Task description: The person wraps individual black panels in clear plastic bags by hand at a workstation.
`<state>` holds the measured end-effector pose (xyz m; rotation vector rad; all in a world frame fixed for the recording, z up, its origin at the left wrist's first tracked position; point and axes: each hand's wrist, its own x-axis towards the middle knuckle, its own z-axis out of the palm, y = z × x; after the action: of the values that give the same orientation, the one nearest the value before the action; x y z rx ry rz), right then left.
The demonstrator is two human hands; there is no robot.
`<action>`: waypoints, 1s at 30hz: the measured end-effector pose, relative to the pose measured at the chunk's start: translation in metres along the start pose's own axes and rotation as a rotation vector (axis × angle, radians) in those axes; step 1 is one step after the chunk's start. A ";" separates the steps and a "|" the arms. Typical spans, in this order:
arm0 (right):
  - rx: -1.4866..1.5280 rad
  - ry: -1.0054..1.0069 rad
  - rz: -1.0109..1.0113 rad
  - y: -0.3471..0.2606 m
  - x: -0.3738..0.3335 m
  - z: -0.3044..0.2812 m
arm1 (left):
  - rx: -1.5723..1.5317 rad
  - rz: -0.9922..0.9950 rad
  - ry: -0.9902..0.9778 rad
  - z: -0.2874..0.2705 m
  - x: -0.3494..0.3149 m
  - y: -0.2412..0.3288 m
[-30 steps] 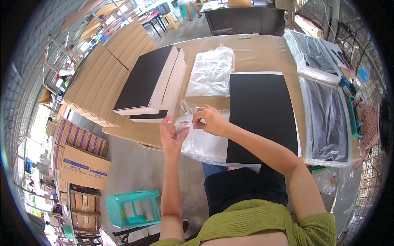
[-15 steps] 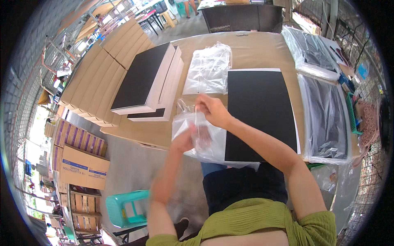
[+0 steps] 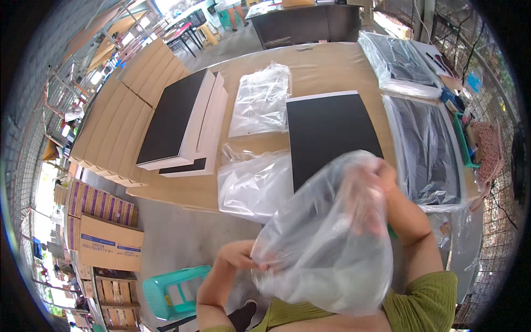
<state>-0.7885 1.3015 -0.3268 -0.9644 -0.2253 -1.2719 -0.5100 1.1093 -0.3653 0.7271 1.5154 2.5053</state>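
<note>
One large, clear plastic bag [image 3: 326, 243] billows before the near edge of the brown-covered desk [image 3: 326, 63], apparently held from two sides so its limp, crinkled film spreads. The left hand [image 3: 241, 255] pinches its left side; the right hand [image 3: 370, 191] blurs through film, grip unclear. Beyond lies a flat, black rectangular board [image 3: 332, 130].

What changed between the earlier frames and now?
A clear plastic bag has come off the plastic pile, toward the body and rightward, now spread wide. The left hand, at its left edge, moved bodyward; the right hand, seen through the plastic, moved right and bodyward. The black board and black-topped stacks stayed put.
</note>
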 end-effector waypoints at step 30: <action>-1.635 1.740 0.084 0.055 -0.135 0.049 | 0.940 -0.277 1.333 -0.003 0.037 -0.114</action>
<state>-0.7682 1.4300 -0.4090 -0.6545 2.4372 -1.6375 -0.5597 1.1758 -0.4516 -1.3768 2.8435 1.8375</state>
